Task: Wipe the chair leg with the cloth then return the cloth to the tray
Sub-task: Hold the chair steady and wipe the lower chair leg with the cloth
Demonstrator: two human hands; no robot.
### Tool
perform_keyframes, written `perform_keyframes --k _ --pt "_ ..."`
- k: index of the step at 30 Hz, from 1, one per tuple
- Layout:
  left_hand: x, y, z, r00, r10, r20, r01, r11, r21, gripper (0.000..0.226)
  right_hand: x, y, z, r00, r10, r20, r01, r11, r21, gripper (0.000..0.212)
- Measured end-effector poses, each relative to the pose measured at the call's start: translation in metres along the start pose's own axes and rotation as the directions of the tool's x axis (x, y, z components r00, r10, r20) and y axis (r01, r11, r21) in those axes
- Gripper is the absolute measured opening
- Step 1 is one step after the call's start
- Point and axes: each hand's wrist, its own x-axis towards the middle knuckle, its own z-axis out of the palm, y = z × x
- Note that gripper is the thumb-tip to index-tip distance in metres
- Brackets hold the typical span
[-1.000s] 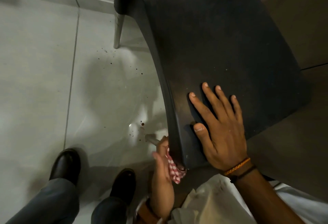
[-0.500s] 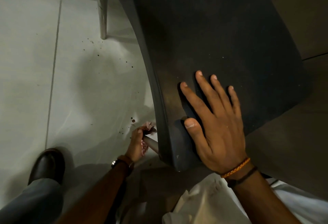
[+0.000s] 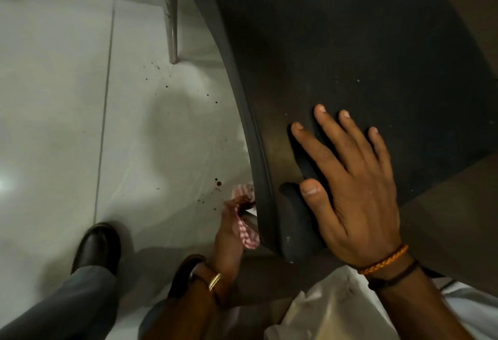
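Head view: left hand (image 3: 229,234) clenches cloth (image 3: 246,233) around chair leg (image 3: 250,218); right hand (image 3: 350,194) flat, released, on seat (image 3: 350,43).

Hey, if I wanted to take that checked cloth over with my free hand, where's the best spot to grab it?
Probably the loose pink-checked cloth end that hangs below the left hand, beside the near chair leg. It dangles free there, while the upper part is bunched between the fingers and the leg. Come from the floor side, left of the seat, since the seat edge overhangs from the right.
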Motion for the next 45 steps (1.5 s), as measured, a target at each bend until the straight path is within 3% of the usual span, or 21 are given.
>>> perform_keyframes --k 2,4,8,13,17,22,24,28,32,36,39,41,43,45 --pt "-0.047 -0.002 0.014 0.994 0.104 0.037 -0.104 0.995 -0.013 0.085 0.001 -0.001 -0.002 1.000 0.004 0.016 -0.004 1.000 -0.006 0.067" --pt "-0.075 0.016 0.037 0.996 0.088 0.010 -0.088 0.995 -0.039 0.097 0.001 -0.001 -0.003 1.000 0.007 0.029 -0.006 1.000 -0.008 0.066" --pt "-0.080 0.029 0.060 0.999 0.036 -0.041 -0.045 0.971 -0.234 0.077 0.000 -0.002 -0.003 0.999 0.005 0.048 -0.005 1.000 -0.016 0.065" --pt "-0.002 0.017 0.032 0.963 -0.205 -0.173 0.190 0.977 -0.100 0.071 0.000 -0.001 -0.003 0.999 0.003 0.050 -0.003 1.000 -0.006 0.065" --pt "0.075 -0.020 -0.008 0.986 -0.131 -0.104 0.124 0.990 -0.070 0.068 -0.002 0.001 0.000 1.000 -0.005 0.023 0.005 1.000 0.003 0.065" --pt "0.146 -0.047 -0.042 0.979 -0.134 -0.155 0.146 0.987 0.068 0.035 -0.003 0.001 0.004 1.000 -0.006 -0.012 0.006 1.000 0.027 0.065" --pt "0.151 -0.050 -0.046 0.974 -0.137 -0.182 0.154 0.985 0.079 0.038 -0.002 0.001 0.004 1.000 -0.001 -0.011 0.002 1.000 0.029 0.066" --pt "0.120 -0.046 -0.031 0.973 -0.143 -0.180 0.141 0.990 -0.019 0.067 -0.002 0.000 0.002 1.000 -0.002 -0.007 0.002 1.000 0.017 0.067" --pt "0.054 -0.007 0.005 0.972 -0.140 -0.187 0.082 0.954 -0.288 0.068 0.000 0.000 0.000 0.999 0.014 0.031 -0.014 1.000 0.001 0.066" --pt "-0.032 0.026 0.045 0.989 -0.065 -0.130 0.015 0.936 -0.353 0.063 0.000 0.000 -0.003 0.997 0.021 0.069 -0.021 1.000 -0.011 0.065" --pt "-0.080 0.029 0.054 1.000 -0.010 -0.006 0.008 0.959 -0.283 0.050 0.000 -0.001 -0.005 0.995 0.030 0.094 -0.028 0.999 -0.017 0.065" --pt "-0.085 0.021 0.051 1.000 0.000 0.010 0.002 0.977 -0.213 0.055 0.000 -0.001 -0.007 0.994 0.033 0.101 -0.031 0.999 -0.021 0.066" --pt "-0.068 0.014 0.046 0.999 -0.015 -0.052 0.009 0.993 -0.115 0.068 0.000 -0.001 -0.008 0.994 0.031 0.103 -0.029 0.999 -0.021 0.066" --pt "-0.027 0.000 0.039 0.988 -0.013 -0.153 0.005 0.999 -0.046 0.068 0.000 -0.001 -0.007 0.995 0.028 0.095 -0.026 1.000 -0.014 0.066"
